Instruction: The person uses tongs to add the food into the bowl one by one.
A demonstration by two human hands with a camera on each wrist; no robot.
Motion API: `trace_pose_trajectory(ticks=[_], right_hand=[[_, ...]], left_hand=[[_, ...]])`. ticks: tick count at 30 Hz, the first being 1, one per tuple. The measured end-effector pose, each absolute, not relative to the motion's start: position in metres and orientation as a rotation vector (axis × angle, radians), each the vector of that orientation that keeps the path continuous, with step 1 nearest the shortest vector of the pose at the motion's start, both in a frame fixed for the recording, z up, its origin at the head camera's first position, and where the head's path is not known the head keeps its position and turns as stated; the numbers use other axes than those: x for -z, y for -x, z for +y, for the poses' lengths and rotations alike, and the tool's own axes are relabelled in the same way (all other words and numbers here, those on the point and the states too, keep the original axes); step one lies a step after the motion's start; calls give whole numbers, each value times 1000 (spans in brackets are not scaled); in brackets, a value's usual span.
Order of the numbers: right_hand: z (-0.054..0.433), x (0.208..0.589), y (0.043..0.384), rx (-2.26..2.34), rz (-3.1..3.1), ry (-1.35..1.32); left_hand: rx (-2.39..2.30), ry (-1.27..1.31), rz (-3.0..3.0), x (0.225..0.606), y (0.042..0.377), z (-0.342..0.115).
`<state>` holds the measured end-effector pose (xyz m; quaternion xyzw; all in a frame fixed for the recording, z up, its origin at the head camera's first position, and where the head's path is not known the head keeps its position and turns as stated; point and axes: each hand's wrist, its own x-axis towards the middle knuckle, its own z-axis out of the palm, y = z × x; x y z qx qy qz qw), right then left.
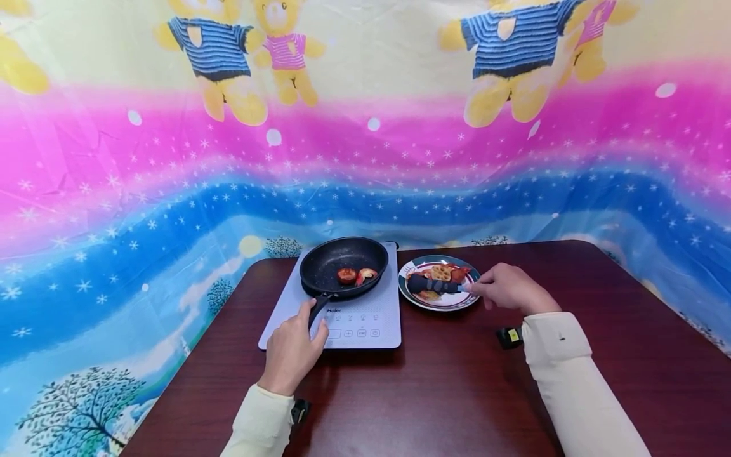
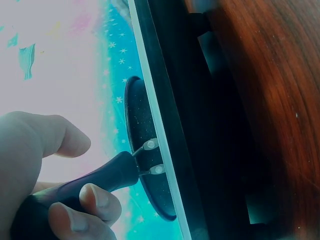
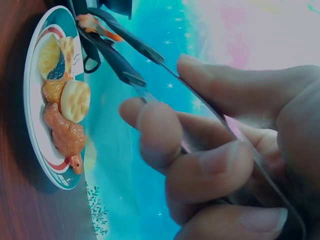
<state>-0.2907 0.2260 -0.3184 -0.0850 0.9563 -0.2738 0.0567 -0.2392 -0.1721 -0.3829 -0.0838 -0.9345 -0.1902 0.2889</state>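
Note:
My left hand (image 1: 294, 346) grips the black handle (image 1: 320, 311) of a frying pan (image 1: 322, 260). The pan is over a white induction cooker (image 1: 389, 317). Inside it lie a round reddish-brown food piece (image 1: 346, 275) and a red-and-white one (image 1: 366, 276). In my right hand (image 1: 511, 289) are metal tongs with black tips (image 1: 428, 285), held over a patterned plate (image 1: 440, 307). Between those tips, in the right wrist view, sits an orange-and-white food piece (image 3: 90, 24). A lotus root slice (image 3: 76, 101) and a browned drumstick-like piece (image 3: 67, 132) lie on the plate.
The cooker and plate stand side by side near the far edge of a dark wooden table (image 1: 445, 393). A printed cloth (image 1: 365, 146) with bears and snowflakes hangs right behind it. Black wrist devices show under both cuffs.

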Motion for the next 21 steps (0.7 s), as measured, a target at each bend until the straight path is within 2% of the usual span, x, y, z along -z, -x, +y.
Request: trace_pose_trajectory(ticks=[9,16,21], right_hand=[[211,315,291,995,3073,254],[169,325,293,1137,3164,319],[138,337,291,1117,3274,475]], left_hand=[[514,216,-2509,383,239,-172],[507,215,-2506,382,239,-172],[510,223,-2507,383,240,-172]])
